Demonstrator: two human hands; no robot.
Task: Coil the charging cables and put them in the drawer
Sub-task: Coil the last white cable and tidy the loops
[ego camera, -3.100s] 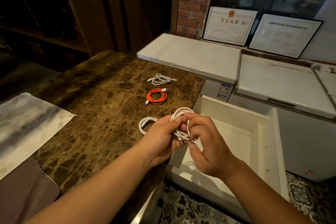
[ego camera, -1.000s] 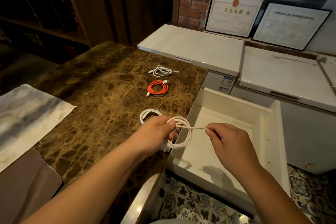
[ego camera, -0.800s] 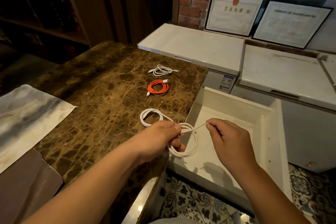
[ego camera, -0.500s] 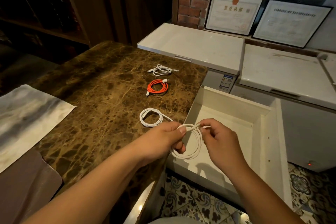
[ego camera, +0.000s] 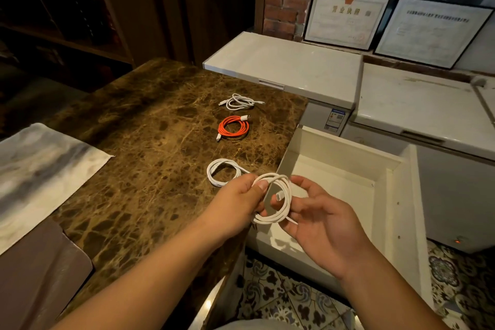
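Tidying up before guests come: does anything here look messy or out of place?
Only mildly: the far white cable on the marble counter is loosely bundled with its ends splayed, unlike the neat orange coil.

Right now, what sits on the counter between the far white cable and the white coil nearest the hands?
Head view: only the orange cable, coiled flat on the marble counter, lies between the far white cable and the near white coil.
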